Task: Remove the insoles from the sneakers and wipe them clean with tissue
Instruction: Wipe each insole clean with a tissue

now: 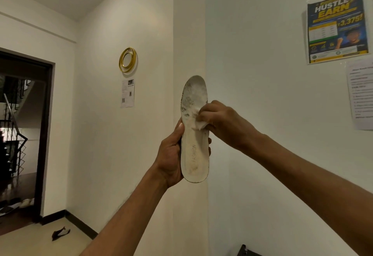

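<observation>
Insole (194,134) is already out of the sneaker and held upright, heel end wrapped by the left hand (171,156), so removal looks done for this one, though grey grime is left toward the toe above the hands. Tissue (198,119) is pinched in the right hand (220,120) and pressed mid-insole, both arms raised.

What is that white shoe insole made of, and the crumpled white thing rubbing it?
The insole looks like soft foam with a matte fabric top: it has a thin dark edge, printed letters and grey scuffs. The tissue looks like thin soft paper, crumpled under the right hand. The left hand grips the heel.
</observation>
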